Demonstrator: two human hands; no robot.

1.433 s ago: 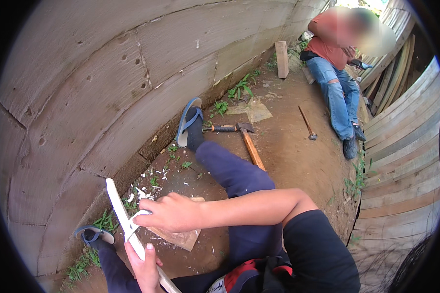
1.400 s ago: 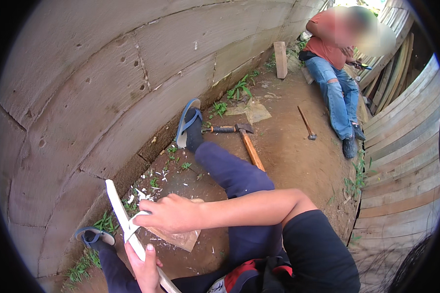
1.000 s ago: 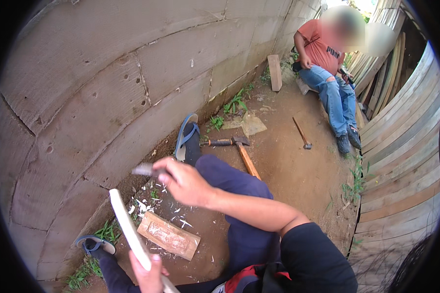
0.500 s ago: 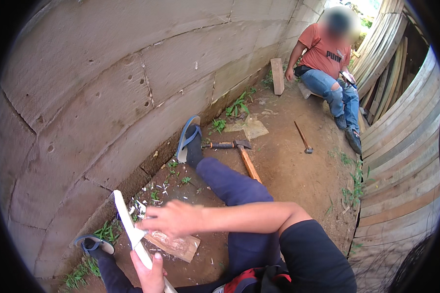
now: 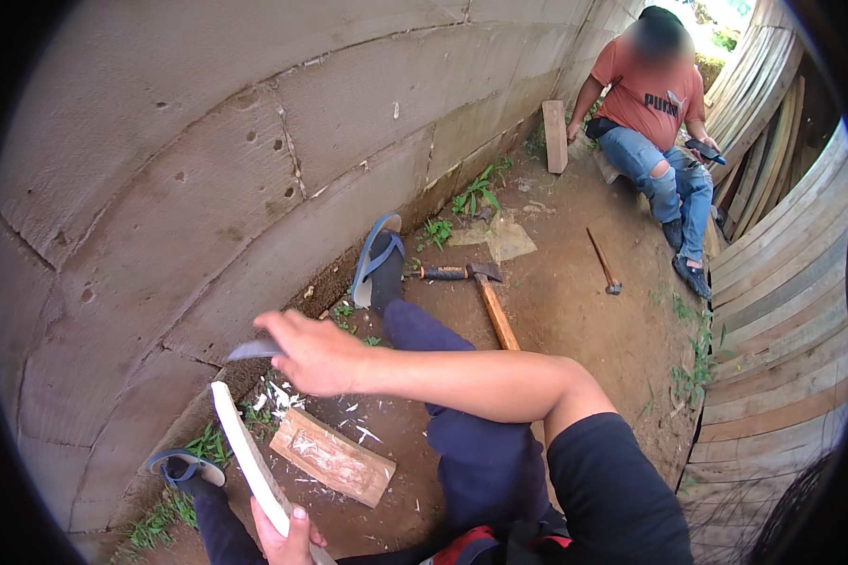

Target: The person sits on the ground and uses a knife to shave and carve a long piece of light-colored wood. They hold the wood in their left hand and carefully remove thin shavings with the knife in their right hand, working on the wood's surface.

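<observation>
Right hand (image 5: pixel 322 356) grips knife (image 5: pixel 254 350), left hand (image 5: pixel 290 539) pale stick (image 5: pixel 243 449); orange shirt (image 5: pixel 637 92) lettered.

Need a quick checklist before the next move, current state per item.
1. Left hand gripping the long, pale wooden stick: ok, thumb and fingers around its lower part.
2. Slim grey metal blade apart from the stick: ok, past its upper tip in the picture.
3. Left fingers away from the blade: ok, low on the stick.
4. Right hand secure on the blade's handle: cannot tell, handle hidden.
5. Cutting edge direction: cannot tell, too small.
6. Foot protection: probably not ok, open blue-strapped flip-flops.
</observation>
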